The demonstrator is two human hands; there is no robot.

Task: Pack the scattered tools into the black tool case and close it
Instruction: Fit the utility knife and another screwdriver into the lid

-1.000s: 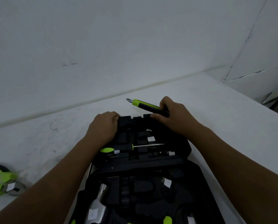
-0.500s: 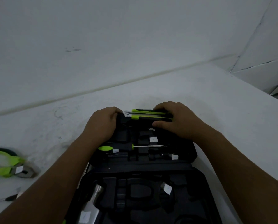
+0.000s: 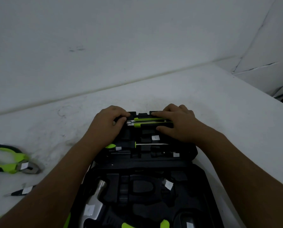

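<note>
At the far edge of the open case (image 3: pixel 201 180), both hands press a green-and-black knife (image 3: pixel 149 122) into a slot in the lid half: the right hand (image 3: pixel 178 124) lies flat over its handle end with fingers spread on it, and the left hand (image 3: pixel 111 124) is curled at the blade end, steadying knife and lid. The knife looks nearly seated but not clearly snapped in. A screwdriver (image 3: pixel 134 144) already sits in the lid below it, and a hammer (image 3: pixel 96 199) lies in the near half, with other green-handled tools partly visible at the bottom edge. Several moulded recesses look empty. Pliers (image 3: pixel 14 162) and a small dark tool (image 3: pixel 22 192) lie on the table (image 3: pixel 227 104) to the left, well apart from the case, so packing seems about halfway and closing remains.
</note>
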